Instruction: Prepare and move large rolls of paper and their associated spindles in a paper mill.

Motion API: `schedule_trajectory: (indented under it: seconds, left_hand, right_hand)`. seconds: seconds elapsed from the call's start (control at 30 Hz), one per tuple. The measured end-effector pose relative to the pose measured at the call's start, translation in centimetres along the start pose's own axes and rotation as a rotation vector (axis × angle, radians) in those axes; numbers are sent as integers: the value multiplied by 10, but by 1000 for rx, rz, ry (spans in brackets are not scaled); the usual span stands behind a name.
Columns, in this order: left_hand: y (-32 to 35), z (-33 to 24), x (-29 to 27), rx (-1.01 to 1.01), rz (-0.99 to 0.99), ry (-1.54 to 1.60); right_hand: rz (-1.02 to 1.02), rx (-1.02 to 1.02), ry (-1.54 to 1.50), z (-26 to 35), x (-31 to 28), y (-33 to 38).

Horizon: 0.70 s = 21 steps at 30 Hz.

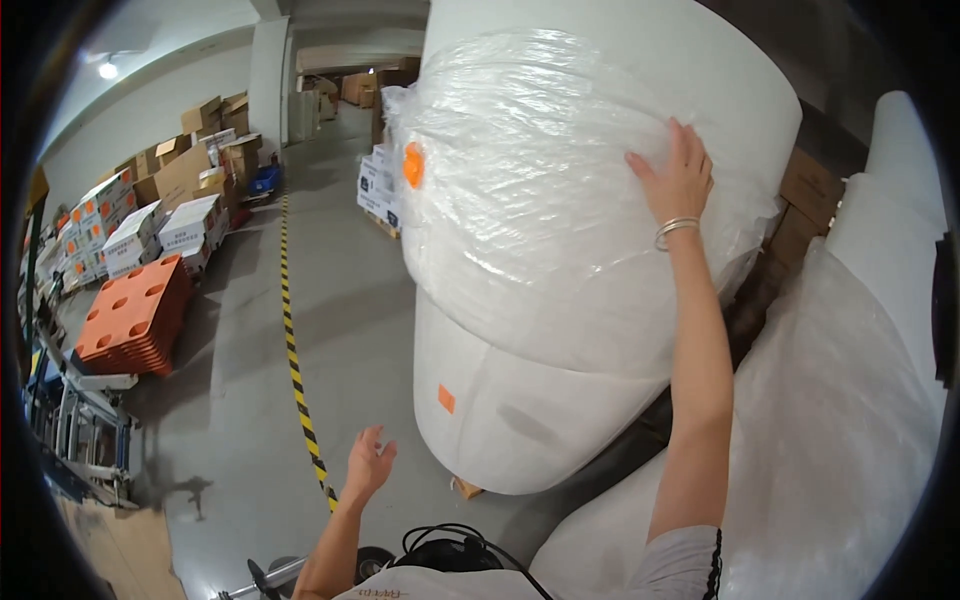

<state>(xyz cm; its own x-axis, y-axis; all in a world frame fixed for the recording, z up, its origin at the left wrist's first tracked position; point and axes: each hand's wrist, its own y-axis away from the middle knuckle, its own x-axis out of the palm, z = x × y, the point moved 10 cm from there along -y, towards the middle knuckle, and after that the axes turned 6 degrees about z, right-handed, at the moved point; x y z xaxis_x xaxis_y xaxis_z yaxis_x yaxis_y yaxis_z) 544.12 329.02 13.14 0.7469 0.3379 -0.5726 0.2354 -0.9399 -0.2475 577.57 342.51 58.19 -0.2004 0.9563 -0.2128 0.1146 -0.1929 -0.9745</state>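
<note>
Resting on film [530, 180] around the white roll [500, 385] ahead, the right hand [680, 175] spreads its fingers, gripping nothing; the left hand [371, 465] hangs empty, loosely curled. Only the roll's middle looks covered.

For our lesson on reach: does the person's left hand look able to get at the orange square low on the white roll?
Probably yes: the left hand looks empty and open, and nothing shows between it and the orange square.
</note>
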Motion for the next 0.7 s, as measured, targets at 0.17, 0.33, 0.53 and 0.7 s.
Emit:
schedule_trajectory:
  seconds: [0.17, 0.33, 0.53, 0.7]
  left_hand:
    - [-77, -110, -4, 194, -38, 30]
    - [-130, -262, -50, 737, -358, 28]
    - [-201, -385, -103, 1075, -748, -186]
    - [-255, -350, -52, 928, -646, -185]
  right_hand:
    - [-226, -73, 58, -2, -8, 30]
    - [-75, -131, 48, -10, 3, 69]
    - [-58, -136, -36, -8, 2, 90]
    - [-104, -159, 31, -4, 14, 103]
